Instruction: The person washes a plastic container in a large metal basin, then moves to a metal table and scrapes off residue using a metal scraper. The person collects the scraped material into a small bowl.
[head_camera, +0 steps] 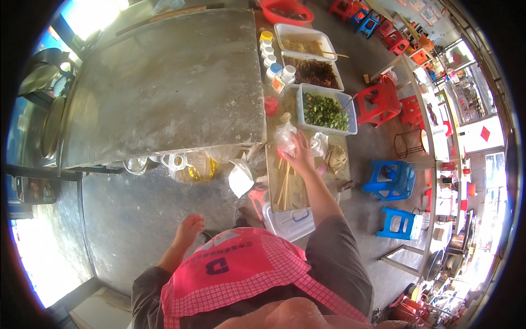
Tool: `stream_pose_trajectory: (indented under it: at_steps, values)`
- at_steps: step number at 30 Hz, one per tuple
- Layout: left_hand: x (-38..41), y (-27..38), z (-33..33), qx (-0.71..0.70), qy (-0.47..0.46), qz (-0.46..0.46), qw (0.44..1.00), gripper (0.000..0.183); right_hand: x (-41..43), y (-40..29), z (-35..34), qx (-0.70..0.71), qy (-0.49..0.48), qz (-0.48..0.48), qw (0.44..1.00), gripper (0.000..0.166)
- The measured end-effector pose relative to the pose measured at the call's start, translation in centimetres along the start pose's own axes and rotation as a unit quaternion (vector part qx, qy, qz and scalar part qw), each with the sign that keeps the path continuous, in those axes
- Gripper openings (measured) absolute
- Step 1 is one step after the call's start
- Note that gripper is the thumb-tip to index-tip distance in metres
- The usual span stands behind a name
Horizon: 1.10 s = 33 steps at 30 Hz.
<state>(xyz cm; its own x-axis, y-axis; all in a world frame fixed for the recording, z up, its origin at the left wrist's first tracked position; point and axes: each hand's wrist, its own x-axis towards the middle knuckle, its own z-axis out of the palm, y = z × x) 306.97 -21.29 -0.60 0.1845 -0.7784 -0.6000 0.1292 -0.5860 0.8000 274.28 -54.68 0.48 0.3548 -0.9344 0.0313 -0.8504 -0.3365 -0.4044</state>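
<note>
My right hand [302,155] reaches over a narrow wooden table [273,168], its fingers at a clear plastic bag [284,137]; whether they grip it is unclear. Several thin wooden sticks [284,187] lie just below the bag. To the right of my fingers are a crumpled white bag [319,144] and a crumpled brownish bag [336,158]. Above them stands a plastic tub of chopped green leaves [324,111]. A small red container [271,105] is above and left of the clear bag. My left hand [191,226] hangs over the floor beside my red apron, its fingers loosely curled, with nothing visible in it.
A large grey worktop [172,82] fills the left. Beyond the leaves stand a tub of dark shredded food [312,73], a tub of pale food [302,44], white-capped bottles [268,52] and a red basin [285,12]. Blue stools [390,180] and red stools [378,100] stand right; a lidded plastic box [287,222] sits below.
</note>
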Motion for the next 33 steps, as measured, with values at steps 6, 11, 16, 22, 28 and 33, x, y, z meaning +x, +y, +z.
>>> stream_pose_trajectory:
  at_steps: [6, 11, 16, 22, 28, 33]
  values:
    - [1.1, -0.7, -1.0, 0.052, -0.032, 0.015, 0.998, 0.026, 4.9, -0.1, 1.0, -0.078, -0.173, 0.17, 0.967, 0.049]
    - [0.3, -2.2, -2.6, 0.1, -0.022, 0.006, 0.995, 0.027, 4.8, 4.0, 3.1, -0.007, -0.039, 0.173, 0.984, 0.057]
    - [-1.3, -2.7, -4.0, 0.164, 0.001, -0.03, 0.986, 0.029, 6.0, 0.4, 5.3, -0.062, -0.035, 0.115, 0.991, 0.058]
    - [-1.3, -0.8, -3.6, 0.146, 0.029, -0.008, 0.989, 0.033, 8.1, 7.5, 7.4, 0.073, 0.155, -0.008, 0.985, 0.034]
    - [-1.5, -0.7, -2.4, 0.172, 0.028, -0.001, 0.985, 0.039, 1.7, -3.1, 0.7, 0.166, 0.226, -0.105, 0.954, 0.032]
    - [-1.1, 5.0, -2.9, 0.132, 0.081, 0.152, 0.976, 0.073, -3.8, -17.2, 0.5, 0.205, -0.022, -0.275, 0.939, 0.026]
